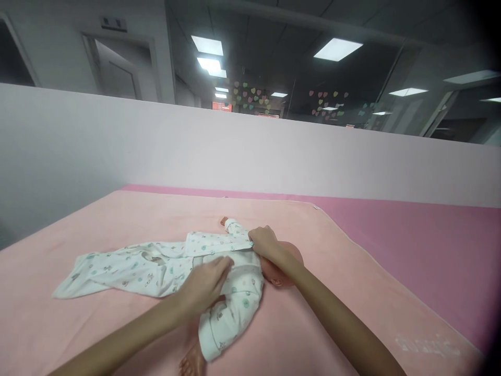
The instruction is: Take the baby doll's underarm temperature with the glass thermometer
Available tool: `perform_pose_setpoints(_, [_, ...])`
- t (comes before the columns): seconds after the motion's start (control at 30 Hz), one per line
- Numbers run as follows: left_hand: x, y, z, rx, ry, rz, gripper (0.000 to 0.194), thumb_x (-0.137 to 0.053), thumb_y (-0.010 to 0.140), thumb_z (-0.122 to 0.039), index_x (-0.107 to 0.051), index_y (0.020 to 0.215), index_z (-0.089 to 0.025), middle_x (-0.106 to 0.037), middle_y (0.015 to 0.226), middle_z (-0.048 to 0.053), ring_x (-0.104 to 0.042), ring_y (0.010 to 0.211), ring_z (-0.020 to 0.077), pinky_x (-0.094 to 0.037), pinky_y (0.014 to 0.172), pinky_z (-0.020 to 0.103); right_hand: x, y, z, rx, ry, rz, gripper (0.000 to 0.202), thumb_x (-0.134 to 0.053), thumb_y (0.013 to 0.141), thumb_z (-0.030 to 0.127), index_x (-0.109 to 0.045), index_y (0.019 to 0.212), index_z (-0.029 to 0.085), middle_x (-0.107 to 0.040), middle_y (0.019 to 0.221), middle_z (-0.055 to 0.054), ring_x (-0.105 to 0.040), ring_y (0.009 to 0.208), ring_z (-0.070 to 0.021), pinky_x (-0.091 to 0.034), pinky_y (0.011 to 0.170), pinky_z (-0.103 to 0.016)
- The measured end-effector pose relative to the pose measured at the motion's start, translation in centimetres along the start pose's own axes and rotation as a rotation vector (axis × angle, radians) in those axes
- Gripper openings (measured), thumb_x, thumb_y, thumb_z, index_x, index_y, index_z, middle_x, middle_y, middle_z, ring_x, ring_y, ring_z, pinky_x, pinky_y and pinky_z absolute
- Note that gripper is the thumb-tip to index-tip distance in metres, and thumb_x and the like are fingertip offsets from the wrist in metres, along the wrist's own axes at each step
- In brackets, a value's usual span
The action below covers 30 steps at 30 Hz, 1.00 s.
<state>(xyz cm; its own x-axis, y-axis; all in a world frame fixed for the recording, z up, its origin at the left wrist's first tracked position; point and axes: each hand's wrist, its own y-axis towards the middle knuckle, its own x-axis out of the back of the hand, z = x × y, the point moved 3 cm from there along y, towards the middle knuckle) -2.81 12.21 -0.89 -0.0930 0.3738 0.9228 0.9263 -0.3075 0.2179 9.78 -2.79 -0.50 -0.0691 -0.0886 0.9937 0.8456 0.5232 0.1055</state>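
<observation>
A baby doll (291,256) lies on its back on a peach blanket (117,219), head to the right, partly inside a white printed romper (156,266). One doll hand (224,221) pokes from the far sleeve, another (192,361) from the near sleeve. My left hand (205,284) rests flat on the romper over the doll's chest. My right hand (265,243) pinches the romper's collar edge at the doll's neck. The romper's legs trail empty to the left.
The blanket covers a pink surface (410,240) that runs on to the right. A pale partition wall (235,151) stands right behind it. Beyond the wall are ceiling lights and glass with heart stickers (250,96).
</observation>
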Motion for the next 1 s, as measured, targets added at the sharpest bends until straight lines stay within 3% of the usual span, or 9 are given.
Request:
perform_pose_setpoints(0.07, [1.7,2.7,0.5,-0.066,-0.007,-0.012,0.033,-0.020,0.092,-0.032,-0.052,0.094,-0.022,-0.060,0.087,0.003,-0.055,0.074,0.0159,-0.037,0.062,0.025,0.4,0.8,0.5,0.028,-0.069,0.043,0.021,-0.051,0.085,0.031,-0.058,0.092,0.012,-0.061,0.090,-0.005,-0.057,0.083,-0.0152,-0.044,0.078,-0.035])
perform_pose_setpoints(0.13, [2.4,5.3,1.5,-0.177,-0.004,0.075,0.032,-0.025,0.092,-0.036,-0.055,0.095,-0.023,-0.062,0.086,0.002,-0.056,0.076,0.0150,-0.036,0.063,0.023,0.8,1.1,0.8,0.049,-0.118,0.063,0.011,-0.053,0.082,0.020,-0.060,0.084,0.013,-0.063,0.084,-0.006,-0.058,0.082,-0.0165,-0.040,0.078,-0.032])
perform_pose_setpoints(0.27, [2.5,8.1,4.6,-0.179,0.192,0.163,0.033,-0.047,0.080,-0.050,-0.055,0.101,-0.025,-0.062,0.080,0.000,-0.056,0.068,0.0144,-0.032,0.055,0.021,1.3,1.0,0.9,0.066,-0.170,0.066,0.015,-0.052,0.073,0.008,-0.062,0.082,0.015,-0.065,0.084,-0.009,-0.059,0.081,-0.0186,-0.034,0.073,-0.029])
perform_pose_setpoints(0.47, [3.0,5.1,8.4,-0.100,0.377,0.090,0.041,-0.046,0.077,-0.058,-0.056,0.098,-0.025,-0.065,0.083,0.002,-0.058,0.069,0.0165,-0.030,0.054,0.021,1.1,1.1,0.8,0.072,-0.178,0.079,0.020,-0.051,0.070,0.004,-0.062,0.082,0.015,-0.066,0.084,-0.009,-0.059,0.080,-0.0181,-0.031,0.073,-0.027])
perform_pose_setpoints(0.63, [5.0,2.8,12.0,0.105,0.380,0.118,0.037,-0.043,0.078,-0.057,-0.058,0.084,-0.024,-0.065,0.072,0.000,-0.056,0.062,0.0154,-0.029,0.053,0.022,0.9,1.1,0.8,0.071,-0.157,0.078,0.023,-0.049,0.068,0.002,-0.061,0.081,0.015,-0.066,0.083,-0.008,-0.059,0.079,-0.0182,-0.030,0.072,-0.028])
perform_pose_setpoints(0.7, [6.2,2.7,12.6,0.168,0.412,0.097,0.033,-0.045,0.078,-0.054,-0.059,0.082,-0.023,-0.063,0.068,0.000,-0.055,0.061,0.0153,-0.028,0.051,0.022,1.1,0.9,0.7,0.067,-0.142,0.077,0.023,-0.049,0.067,0.002,-0.061,0.080,0.016,-0.066,0.084,-0.007,-0.059,0.078,-0.0175,-0.030,0.071,-0.027])
perform_pose_setpoints(0.77, [7.1,3.0,11.7,0.160,0.423,0.009,0.029,-0.042,0.081,-0.047,-0.059,0.083,-0.023,-0.063,0.071,0.000,-0.055,0.063,0.0149,-0.029,0.052,0.022,1.3,0.8,0.7,0.063,-0.123,0.075,0.022,-0.050,0.066,0.002,-0.061,0.078,0.016,-0.067,0.085,-0.006,-0.058,0.078,-0.0167,-0.030,0.069,-0.026])
perform_pose_setpoints(0.83, [7.0,3.6,9.4,0.089,0.360,-0.102,0.028,-0.037,0.084,-0.042,-0.059,0.087,-0.023,-0.063,0.078,0.000,-0.055,0.067,0.0138,-0.033,0.055,0.021,1.4,0.8,0.5,0.064,-0.101,0.072,0.021,-0.052,0.065,0.003,-0.061,0.077,0.017,-0.067,0.084,-0.004,-0.058,0.078,-0.0158,-0.029,0.067,-0.025])
perform_pose_setpoints(1.0, [1.8,6.6,2.4,-0.134,0.229,-0.100,0.032,-0.040,0.085,-0.045,-0.058,0.097,-0.021,-0.061,0.094,0.005,-0.056,0.083,0.0174,-0.041,0.069,0.026,1.2,1.3,0.1,0.070,-0.044,0.059,0.016,-0.054,0.067,0.009,-0.061,0.077,0.019,-0.065,0.081,-0.002,-0.056,0.075,-0.0144,-0.029,0.062,-0.023])
